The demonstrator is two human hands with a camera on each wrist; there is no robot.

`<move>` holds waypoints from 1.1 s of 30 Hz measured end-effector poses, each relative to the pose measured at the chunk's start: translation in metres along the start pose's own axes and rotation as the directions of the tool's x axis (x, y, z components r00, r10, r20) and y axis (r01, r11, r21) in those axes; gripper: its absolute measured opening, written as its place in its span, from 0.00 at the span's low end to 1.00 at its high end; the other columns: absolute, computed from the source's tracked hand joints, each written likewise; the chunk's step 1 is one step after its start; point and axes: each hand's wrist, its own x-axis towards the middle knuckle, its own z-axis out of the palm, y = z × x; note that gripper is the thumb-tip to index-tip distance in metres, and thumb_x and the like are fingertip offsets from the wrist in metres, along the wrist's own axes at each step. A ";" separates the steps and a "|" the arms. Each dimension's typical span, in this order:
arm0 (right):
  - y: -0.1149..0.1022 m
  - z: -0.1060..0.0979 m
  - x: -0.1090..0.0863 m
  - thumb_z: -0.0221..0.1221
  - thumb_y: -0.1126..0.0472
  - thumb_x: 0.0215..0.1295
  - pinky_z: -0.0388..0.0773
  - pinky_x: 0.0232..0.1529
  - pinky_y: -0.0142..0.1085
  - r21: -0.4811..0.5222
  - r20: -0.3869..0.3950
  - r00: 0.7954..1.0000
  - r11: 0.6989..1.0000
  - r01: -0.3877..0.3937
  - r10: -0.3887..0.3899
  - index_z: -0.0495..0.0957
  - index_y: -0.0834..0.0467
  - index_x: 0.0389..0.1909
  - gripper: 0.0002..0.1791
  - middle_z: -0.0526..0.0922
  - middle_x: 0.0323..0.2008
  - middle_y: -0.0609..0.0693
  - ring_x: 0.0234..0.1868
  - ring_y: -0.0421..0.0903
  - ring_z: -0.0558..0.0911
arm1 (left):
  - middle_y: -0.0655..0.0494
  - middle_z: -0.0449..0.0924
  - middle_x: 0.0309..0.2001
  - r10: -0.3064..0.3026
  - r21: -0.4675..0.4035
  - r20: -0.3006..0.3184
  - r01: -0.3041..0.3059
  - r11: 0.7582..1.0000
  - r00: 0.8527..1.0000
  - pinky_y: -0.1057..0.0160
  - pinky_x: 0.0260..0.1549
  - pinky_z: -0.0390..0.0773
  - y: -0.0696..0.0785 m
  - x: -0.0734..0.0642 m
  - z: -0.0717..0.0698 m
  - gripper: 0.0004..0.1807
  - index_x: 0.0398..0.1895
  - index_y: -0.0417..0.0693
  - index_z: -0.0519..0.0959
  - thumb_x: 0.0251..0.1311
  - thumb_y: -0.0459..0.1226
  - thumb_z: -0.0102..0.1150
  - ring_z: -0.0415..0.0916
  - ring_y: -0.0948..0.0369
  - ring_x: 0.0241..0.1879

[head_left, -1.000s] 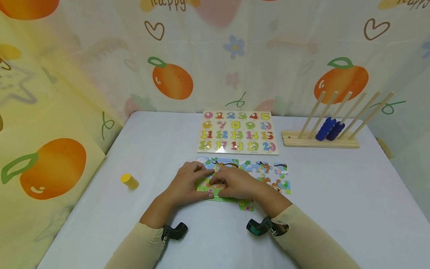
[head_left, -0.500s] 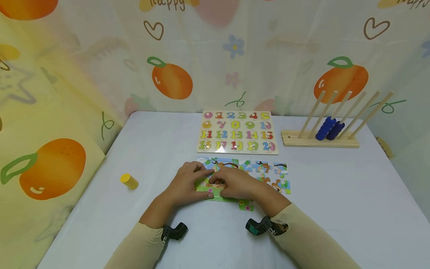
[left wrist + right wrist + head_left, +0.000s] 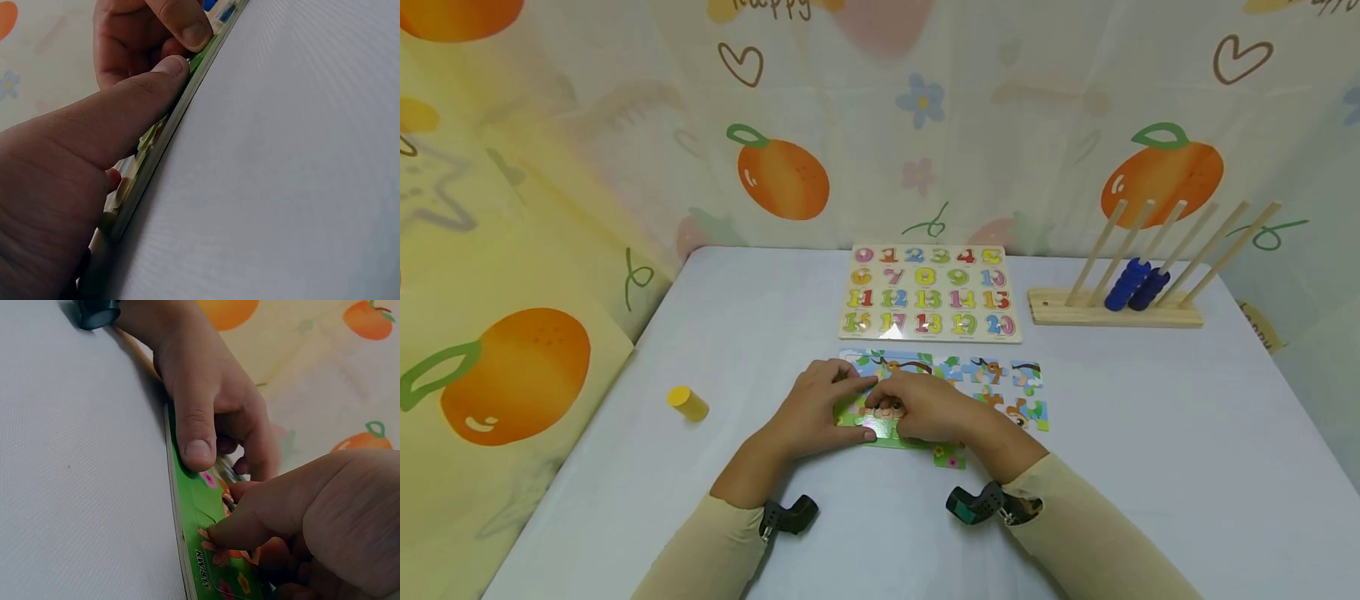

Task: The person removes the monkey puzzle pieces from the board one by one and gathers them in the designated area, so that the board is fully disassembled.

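Observation:
A jigsaw board (image 3: 886,442) with a green lower edge and monkey picture lies flat on the white-covered table. Over its left part rests my left hand (image 3: 814,408), its thumb straight on the front frame and its other fingers on the picture. My right hand (image 3: 931,407) is bent over the middle; its thumb presses a green puzzle piece (image 3: 201,515) beside a seam, while its curled fingers partly cover the monkey's face. In the left wrist view, both thumbs sit close together on the green strip. Loose pieces (image 3: 1027,377) lie right of the board, one (image 3: 950,457) below it.
Behind the jigsaw lies a wooden number board (image 3: 930,294). A peg stand (image 3: 1116,312) with dark blue beads on two rods stands at the back right. At the left is a yellow cylinder (image 3: 688,403). A fruit-patterned cloth (image 3: 865,125) hangs behind the table.
My right thumb has slid slightly right along the board's green lower part, uncovering a bit more of it. The left hand keeps its place. The head view has tilted very slightly.

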 end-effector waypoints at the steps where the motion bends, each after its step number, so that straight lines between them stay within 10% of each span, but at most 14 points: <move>1: 0.000 0.000 0.000 0.64 0.76 0.61 0.77 0.52 0.43 0.007 -0.002 1.000 1.000 -0.003 0.003 0.85 0.52 0.59 0.27 0.82 0.52 0.44 0.50 0.41 0.80 | 0.58 0.74 0.55 0.001 -0.001 -0.001 -0.001 1.000 1.000 0.48 0.57 0.67 0.000 0.000 0.000 0.42 0.70 0.58 0.83 0.50 0.59 0.82 0.69 0.52 0.59; 33: 0.002 -0.002 -0.004 0.63 0.63 0.76 0.77 0.49 0.42 0.156 0.012 1.000 0.988 -0.019 0.018 0.79 0.43 0.58 0.16 0.86 0.52 0.44 0.45 0.42 0.81 | 0.60 0.73 0.56 -0.021 0.000 0.026 0.021 1.000 0.999 0.49 0.57 0.66 -0.001 0.000 0.000 0.46 0.71 0.61 0.82 0.47 0.63 0.82 0.66 0.55 0.59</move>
